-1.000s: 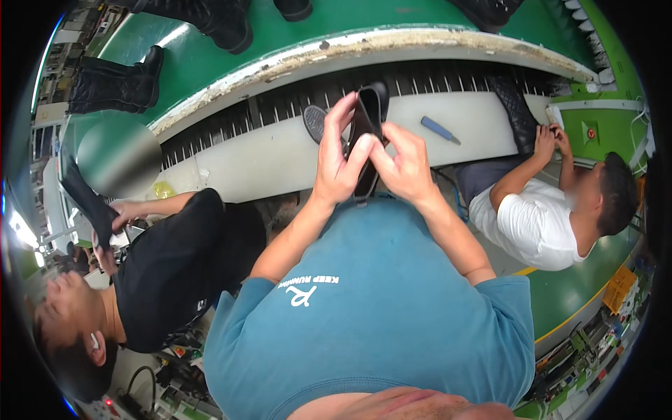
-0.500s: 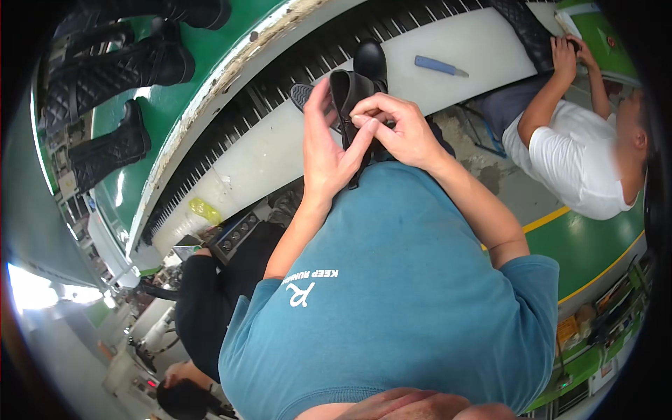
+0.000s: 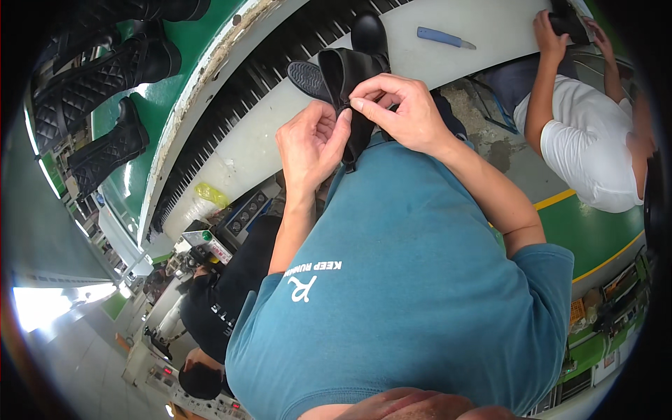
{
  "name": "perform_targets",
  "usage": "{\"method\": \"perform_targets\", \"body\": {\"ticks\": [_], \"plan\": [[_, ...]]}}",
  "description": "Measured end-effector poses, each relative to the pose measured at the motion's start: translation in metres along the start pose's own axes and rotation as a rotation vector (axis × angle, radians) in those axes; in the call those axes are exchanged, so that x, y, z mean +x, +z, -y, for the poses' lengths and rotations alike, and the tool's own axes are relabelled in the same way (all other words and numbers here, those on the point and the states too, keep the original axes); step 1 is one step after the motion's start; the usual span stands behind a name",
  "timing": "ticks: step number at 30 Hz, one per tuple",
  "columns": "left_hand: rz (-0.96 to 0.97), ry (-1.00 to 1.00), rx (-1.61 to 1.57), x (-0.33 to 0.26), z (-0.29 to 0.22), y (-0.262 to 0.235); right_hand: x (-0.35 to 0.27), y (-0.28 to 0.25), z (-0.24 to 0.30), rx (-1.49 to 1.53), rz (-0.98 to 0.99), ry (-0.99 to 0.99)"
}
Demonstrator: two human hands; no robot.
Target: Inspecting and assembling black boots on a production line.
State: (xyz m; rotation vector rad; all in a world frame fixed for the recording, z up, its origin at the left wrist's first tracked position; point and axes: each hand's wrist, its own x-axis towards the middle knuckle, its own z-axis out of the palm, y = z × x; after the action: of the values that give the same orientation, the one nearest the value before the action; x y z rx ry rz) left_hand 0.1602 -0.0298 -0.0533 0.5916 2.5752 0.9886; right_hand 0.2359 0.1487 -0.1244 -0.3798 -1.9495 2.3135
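A black leather boot [image 3: 360, 66] stands in front of me at the edge of the pale work surface, its shaft top facing me. My right hand [image 3: 406, 112] pinches the edge of the shaft opening between thumb and forefinger; whatever small part sits in that pinch is too small to make out. Curled fingers and thumb of my left hand [image 3: 311, 143] hold the same edge from the left, thumb close to the right fingertips. Beside the shaft a ridged dark shoe sole [image 3: 308, 78] shows, tilted on its side. A rounded black toe [image 3: 369, 31] points away from me.
A blue-handled knife [image 3: 441, 36] lies right of the boots on the pale work surface [image 3: 448, 70]. Beyond a slatted dark conveyor, quilted black boots [image 3: 108, 147] lie on a green surface. A yellow crumpled bag [image 3: 211, 194] is at left. Co-workers sit on both sides.
My left hand has slid down off the boot's side, its straight fingers now curled at the edge. More of the sole shows. At right, the co-worker's hands have shifted farther away.
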Motion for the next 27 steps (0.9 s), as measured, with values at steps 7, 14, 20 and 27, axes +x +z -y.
{"method": "perform_targets", "body": {"ticks": [7, 14, 20, 27], "plan": [[-0.038, -0.002, -0.006, 0.0, 0.001, 0.0, 0.011, -0.028, -0.079, -0.299, -0.126, 0.167], [-0.05, -0.102, 0.133, 0.003, -0.008, 0.004, 0.033, -0.053, -0.151, -0.25, -0.068, 0.29], [0.087, -0.075, -0.084, 0.012, -0.014, 0.031, 0.04, -0.059, -0.2, 0.189, -0.229, 0.433], [0.13, 0.38, -0.209, 0.009, -0.071, 0.055, 0.038, -0.053, -0.193, 0.455, -0.025, 0.407]]}}
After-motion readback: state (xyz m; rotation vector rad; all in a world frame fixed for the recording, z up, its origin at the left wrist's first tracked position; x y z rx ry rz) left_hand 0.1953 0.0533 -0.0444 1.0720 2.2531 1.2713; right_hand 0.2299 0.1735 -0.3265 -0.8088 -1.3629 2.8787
